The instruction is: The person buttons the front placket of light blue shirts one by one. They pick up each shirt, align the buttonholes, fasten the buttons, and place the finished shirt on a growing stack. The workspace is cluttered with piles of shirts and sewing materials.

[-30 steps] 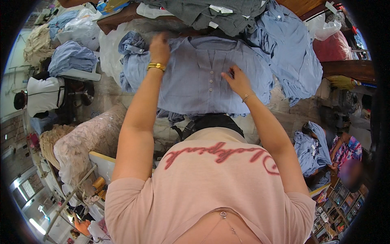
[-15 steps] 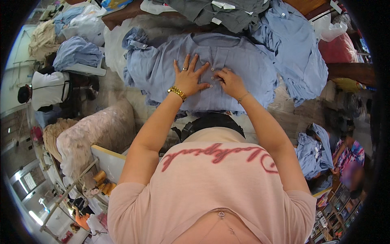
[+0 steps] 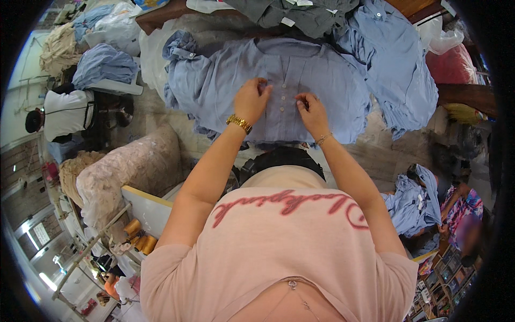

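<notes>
A blue-grey shirt (image 3: 214,80) lies spread on top of a pile of similar garments in front of me. Down its middle runs a placket with several small pale buttons (image 3: 283,97). My left hand (image 3: 252,102), with a gold watch (image 3: 239,123) at the wrist, is just left of the placket, its fingers loosely bent and the thumb apart. On the other side, my right hand (image 3: 313,114) has curled fingers, with a gap between thumb and forefinger. Nothing shows in either hand. Whether the fingertips touch the cloth is hard to tell.
Dark grey garments (image 3: 300,19) lie beyond the shirt, and more blue garments (image 3: 394,70) hang at the right. A large wrapped bundle (image 3: 131,172) and thread cones (image 3: 140,239) are at the left. One person (image 3: 67,115) is at far left, another (image 3: 466,206) at lower right.
My left hand was spread flat on the shirt and is now bent and drawn back slightly. My right hand has come away from the buttons, toward the right.
</notes>
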Action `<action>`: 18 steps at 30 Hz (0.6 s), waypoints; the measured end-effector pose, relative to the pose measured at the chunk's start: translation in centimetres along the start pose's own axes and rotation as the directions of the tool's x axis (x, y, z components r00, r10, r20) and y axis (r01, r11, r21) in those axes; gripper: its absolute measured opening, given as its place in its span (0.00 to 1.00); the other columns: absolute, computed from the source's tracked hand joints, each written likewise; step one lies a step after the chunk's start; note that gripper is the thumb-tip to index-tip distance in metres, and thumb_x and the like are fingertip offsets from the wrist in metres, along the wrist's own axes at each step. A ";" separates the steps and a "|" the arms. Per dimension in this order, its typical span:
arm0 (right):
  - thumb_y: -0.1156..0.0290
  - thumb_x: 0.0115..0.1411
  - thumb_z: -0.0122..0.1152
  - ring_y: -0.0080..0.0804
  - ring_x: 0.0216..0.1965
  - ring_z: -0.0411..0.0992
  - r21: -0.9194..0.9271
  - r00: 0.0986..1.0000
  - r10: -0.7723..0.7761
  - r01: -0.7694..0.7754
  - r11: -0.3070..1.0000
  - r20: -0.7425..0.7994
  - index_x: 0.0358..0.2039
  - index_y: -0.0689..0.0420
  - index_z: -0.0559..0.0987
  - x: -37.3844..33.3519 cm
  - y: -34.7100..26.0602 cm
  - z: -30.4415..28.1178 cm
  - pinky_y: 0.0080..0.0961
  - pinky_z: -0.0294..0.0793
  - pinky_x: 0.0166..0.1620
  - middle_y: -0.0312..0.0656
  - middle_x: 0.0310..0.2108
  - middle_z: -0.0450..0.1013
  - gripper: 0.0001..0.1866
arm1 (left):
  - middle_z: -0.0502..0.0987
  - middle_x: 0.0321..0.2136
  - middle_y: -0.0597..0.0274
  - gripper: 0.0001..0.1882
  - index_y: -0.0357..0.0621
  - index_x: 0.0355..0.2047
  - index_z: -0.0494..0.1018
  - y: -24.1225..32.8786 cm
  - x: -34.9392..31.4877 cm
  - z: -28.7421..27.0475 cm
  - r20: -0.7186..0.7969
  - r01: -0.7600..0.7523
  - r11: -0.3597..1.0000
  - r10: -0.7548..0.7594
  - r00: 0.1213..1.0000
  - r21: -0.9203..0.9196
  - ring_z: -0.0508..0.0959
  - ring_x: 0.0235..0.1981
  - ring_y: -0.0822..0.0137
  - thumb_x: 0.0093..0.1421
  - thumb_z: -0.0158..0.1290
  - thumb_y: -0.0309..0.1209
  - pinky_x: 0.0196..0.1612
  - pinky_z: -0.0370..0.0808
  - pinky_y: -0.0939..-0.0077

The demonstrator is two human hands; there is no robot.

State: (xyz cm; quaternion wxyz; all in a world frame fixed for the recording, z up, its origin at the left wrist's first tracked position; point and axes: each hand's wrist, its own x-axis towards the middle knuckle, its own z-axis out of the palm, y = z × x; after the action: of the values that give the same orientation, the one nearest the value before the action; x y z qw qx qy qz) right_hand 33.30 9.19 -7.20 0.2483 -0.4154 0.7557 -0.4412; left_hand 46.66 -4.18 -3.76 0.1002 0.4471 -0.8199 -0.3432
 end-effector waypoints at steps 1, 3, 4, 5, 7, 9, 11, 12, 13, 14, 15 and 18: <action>0.75 0.52 0.51 0.37 0.29 0.69 0.026 1.000 0.021 -0.021 0.999 -0.013 0.32 0.59 0.73 -0.1 -0.3 0.0 0.28 0.67 0.35 0.45 0.28 0.70 0.07 | 0.76 0.29 0.55 0.21 0.41 0.32 0.74 0.6 0.4 -0.1 0.058 0.059 0.998 -0.061 0.996 0.025 0.75 0.32 0.59 0.45 0.56 0.45 0.34 0.70 0.68; 0.74 0.52 0.51 0.31 0.27 0.67 0.181 0.995 0.097 -0.092 0.979 -0.020 0.31 0.60 0.73 -0.5 0.6 0.7 0.24 0.66 0.33 0.42 0.26 0.69 0.06 | 0.75 0.24 0.55 0.19 0.41 0.30 0.74 0.7 1.0 0.6 0.055 0.003 0.994 -0.009 0.998 0.109 0.75 0.27 0.58 0.45 0.56 0.44 0.31 0.70 0.67; 0.74 0.52 0.52 0.28 0.26 0.66 0.255 0.990 0.136 -0.127 0.959 -0.020 0.31 0.60 0.73 -0.6 0.8 0.8 0.22 0.65 0.32 0.41 0.24 0.69 0.06 | 0.75 0.21 0.55 0.18 0.41 0.29 0.74 0.9 1.2 0.8 0.057 -0.027 0.989 0.019 0.998 0.148 0.75 0.25 0.57 0.46 0.56 0.44 0.29 0.71 0.66; 0.74 0.52 0.52 0.26 0.25 0.64 0.305 0.988 0.155 -0.145 0.941 -0.010 0.31 0.60 0.73 -0.7 1.1 0.7 0.21 0.64 0.31 0.39 0.24 0.69 0.06 | 0.75 0.21 0.56 0.18 0.40 0.28 0.74 1.1 1.4 0.8 0.070 -0.047 0.989 0.038 0.997 0.140 0.75 0.24 0.59 0.46 0.55 0.43 0.29 0.70 0.68; 0.74 0.52 0.52 0.22 0.25 0.62 0.400 0.981 0.192 -0.182 0.898 0.014 0.32 0.59 0.73 -0.9 0.9 0.5 0.18 0.63 0.30 0.37 0.23 0.68 0.06 | 0.75 0.21 0.57 0.16 0.39 0.27 0.73 1.3 1.8 0.9 0.096 -0.085 0.989 0.074 0.993 0.121 0.75 0.23 0.63 0.47 0.55 0.41 0.28 0.70 0.71; 0.74 0.52 0.52 0.23 0.24 0.62 0.396 0.951 0.299 -0.303 0.867 0.072 0.33 0.59 0.73 -1.2 0.0 -0.4 0.18 0.63 0.30 0.36 0.23 0.67 0.07 | 0.72 0.19 0.61 0.13 0.39 0.25 0.72 1.3 2.1 1.0 0.185 0.133 0.972 -0.097 0.978 -0.195 0.71 0.20 0.68 0.47 0.55 0.38 0.24 0.67 0.75; 0.74 0.53 0.52 0.24 0.24 0.62 0.352 0.948 0.305 -0.318 0.880 0.094 0.33 0.59 0.73 -1.4 -0.5 -0.9 0.19 0.63 0.31 0.36 0.23 0.67 0.07 | 0.70 0.17 0.64 0.11 0.39 0.24 0.70 0.9 2.2 1.2 0.285 0.315 0.843 -0.203 0.937 -0.436 0.68 0.18 0.72 0.46 0.56 0.34 0.21 0.64 0.78; 0.74 0.53 0.52 0.24 0.25 0.63 0.311 0.962 0.257 -0.272 0.911 0.090 0.34 0.59 0.73 -1.5 -0.5 -1.0 0.19 0.63 0.31 0.36 0.23 0.67 0.07 | 0.69 0.16 0.65 0.10 0.39 0.23 0.70 0.3 2.3 1.5 0.324 0.380 0.760 -0.233 0.917 -0.527 0.67 0.17 0.73 0.45 0.56 0.32 0.21 0.63 0.79; 0.74 0.53 0.52 0.25 0.25 0.63 0.268 0.974 0.211 -0.227 0.936 0.086 0.34 0.59 0.73 -1.5 -0.4 -1.1 0.20 0.64 0.31 0.37 0.24 0.67 0.08 | 0.68 0.16 0.66 0.09 0.39 0.22 0.70 0.2 2.4 1.5 0.371 0.440 0.664 -0.255 0.893 -0.605 0.65 0.16 0.74 0.44 0.57 0.31 0.20 0.62 0.80; 0.73 0.53 0.52 0.26 0.25 0.64 0.256 0.983 0.172 -0.184 0.949 0.069 0.34 0.59 0.73 -1.5 -0.4 -1.1 0.21 0.64 0.31 0.37 0.25 0.68 0.08 | 0.66 0.16 0.68 0.09 0.40 0.23 0.68 0.1 2.5 1.5 0.388 0.442 0.653 -0.238 0.890 -0.615 0.64 0.16 0.75 0.45 0.57 0.30 0.19 0.60 0.81; 0.73 0.54 0.51 0.27 0.26 0.65 0.244 0.990 0.131 -0.141 0.960 0.054 0.34 0.59 0.73 -1.4 -0.5 -0.9 0.22 0.64 0.32 0.38 0.26 0.68 0.08 | 0.65 0.17 0.69 0.10 0.41 0.24 0.67 0.0 2.5 1.5 0.404 0.445 0.642 -0.222 0.887 -0.624 0.62 0.15 0.76 0.46 0.57 0.30 0.18 0.58 0.82; 0.72 0.55 0.50 0.32 0.29 0.67 0.136 0.996 0.068 -0.074 0.988 0.049 0.34 0.60 0.73 -0.8 -1.6 -1.2 0.26 0.65 0.33 0.42 0.29 0.69 0.08 | 0.64 0.18 0.70 0.11 0.42 0.26 0.66 -0.4 2.4 1.4 0.440 0.460 0.614 -0.197 0.876 -0.642 0.61 0.16 0.77 0.46 0.57 0.29 0.17 0.57 0.83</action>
State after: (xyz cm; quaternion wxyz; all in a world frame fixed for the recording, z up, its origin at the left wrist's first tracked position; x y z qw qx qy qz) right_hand 33.46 9.96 -5.22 0.3087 -0.3798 0.7320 -0.4740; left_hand 44.86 -5.59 -5.45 0.0673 0.4508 -0.5206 -0.7220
